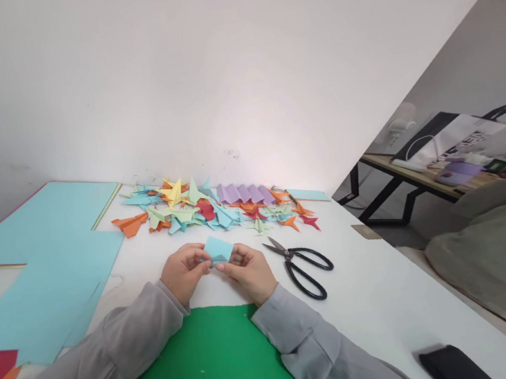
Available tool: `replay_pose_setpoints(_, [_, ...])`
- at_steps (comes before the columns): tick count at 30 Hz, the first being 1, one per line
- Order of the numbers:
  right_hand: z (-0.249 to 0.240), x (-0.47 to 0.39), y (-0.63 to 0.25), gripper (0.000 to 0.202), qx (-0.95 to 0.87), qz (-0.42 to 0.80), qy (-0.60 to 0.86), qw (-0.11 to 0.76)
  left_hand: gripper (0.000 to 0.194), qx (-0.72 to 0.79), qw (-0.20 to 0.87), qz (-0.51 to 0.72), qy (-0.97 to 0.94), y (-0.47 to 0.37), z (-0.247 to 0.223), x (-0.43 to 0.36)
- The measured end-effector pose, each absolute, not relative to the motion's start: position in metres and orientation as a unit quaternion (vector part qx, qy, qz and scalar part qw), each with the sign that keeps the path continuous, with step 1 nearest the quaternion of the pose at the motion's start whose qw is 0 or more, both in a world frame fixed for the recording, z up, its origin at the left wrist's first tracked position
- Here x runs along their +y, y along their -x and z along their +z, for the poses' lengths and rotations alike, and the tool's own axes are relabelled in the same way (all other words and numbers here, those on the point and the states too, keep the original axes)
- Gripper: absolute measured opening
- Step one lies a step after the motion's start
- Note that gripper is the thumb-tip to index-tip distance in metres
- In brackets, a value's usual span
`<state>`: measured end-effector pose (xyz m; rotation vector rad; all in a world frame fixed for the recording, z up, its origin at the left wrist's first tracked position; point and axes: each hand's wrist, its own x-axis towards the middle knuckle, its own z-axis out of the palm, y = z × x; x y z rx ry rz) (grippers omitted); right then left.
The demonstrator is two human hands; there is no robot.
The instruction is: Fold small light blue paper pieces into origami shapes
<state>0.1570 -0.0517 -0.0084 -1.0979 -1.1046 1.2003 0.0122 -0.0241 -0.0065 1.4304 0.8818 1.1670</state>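
A small folded piece of light blue paper (218, 248) is held up between my two hands, just above the white table. My left hand (186, 268) pinches its left edge between thumb and fingers. On the other side, my right hand (250, 271) grips the lower right edge, with the thumb in front. Right of my right hand lie scissors (288, 254) with black handles, their blades slightly apart. Behind the hands spreads a pile of small folded paper figures (183, 213) in orange, yellow, green, blue and red.
A green sheet (201, 368) lies under my forearms. Large light blue sheets (62, 249) cover the table's left side. A zigzag-folded purple strip (244, 193) rests by the wall. A black object (453, 366) lies at the front right edge. Beyond stands another table (385, 163) with bags.
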Motion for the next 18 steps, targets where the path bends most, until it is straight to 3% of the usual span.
replay_pose_setpoints(6, [-0.0099,-0.0518,-0.1586,0.019,-0.477,0.477,0.484,0.557,0.026,0.381,0.564,0.515,-0.521,-0.0120,-0.0017,-0.0212])
replay_pose_setpoints(18, [-0.0104,-0.0534,-0.1572,0.020,-0.505,0.456,0.461,0.569,0.031,0.359,0.575,0.436,-0.592,-0.0134,0.0004,-0.0275])
